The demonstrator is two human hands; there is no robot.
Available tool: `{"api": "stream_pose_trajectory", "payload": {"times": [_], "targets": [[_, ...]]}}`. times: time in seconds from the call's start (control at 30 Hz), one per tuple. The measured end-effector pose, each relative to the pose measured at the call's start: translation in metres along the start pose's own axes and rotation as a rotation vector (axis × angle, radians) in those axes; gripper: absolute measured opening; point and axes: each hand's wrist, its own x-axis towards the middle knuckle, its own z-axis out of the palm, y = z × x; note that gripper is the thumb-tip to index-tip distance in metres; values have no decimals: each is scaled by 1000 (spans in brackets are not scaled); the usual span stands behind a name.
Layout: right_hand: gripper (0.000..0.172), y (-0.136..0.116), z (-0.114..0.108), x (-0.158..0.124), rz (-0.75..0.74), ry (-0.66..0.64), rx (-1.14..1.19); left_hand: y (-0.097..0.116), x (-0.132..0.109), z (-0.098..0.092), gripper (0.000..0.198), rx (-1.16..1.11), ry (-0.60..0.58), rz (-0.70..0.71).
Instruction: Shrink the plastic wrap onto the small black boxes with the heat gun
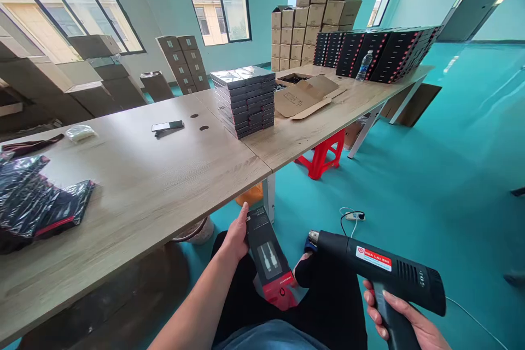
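Above my lap, my left hand grips the upper left edge of a black and red cable box, tilted, with a picture of white plugs on its front. Loose clear film shows around its lower end. On the right, my right hand is wrapped around the handle of a black heat gun with a red and white label. The gun's metal nozzle points left towards the box, with a gap between them. Film-wrapped black boxes lie on the table at the left.
A stack of flat boxes stands on the wooden table, with a phone to its left. Behind are an open carton, a water bottle and rows of black boxes. A red stool and power strip are on the floor.
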Motion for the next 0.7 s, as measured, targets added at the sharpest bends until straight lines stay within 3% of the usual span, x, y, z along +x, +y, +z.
{"api": "stream_pose_trajectory", "payload": {"times": [0.13,0.3,0.47,0.57,0.7], "targets": [[51,-3,4,1,-19,-54,-50,0,-8,-9,49,-53,-2,-144],[34,-15,26,6,-95,-128,-172,-14,-4,-27,19,13,-53,-220],[28,-32,61,21,-86,-191,-324,-25,22,-34,33,0,-85,-334],[26,-48,82,29,-69,-263,-510,-23,42,-32,32,-15,-88,-333],[28,-68,90,23,49,-401,-844,-15,67,-34,29,-82,-49,-289]]}}
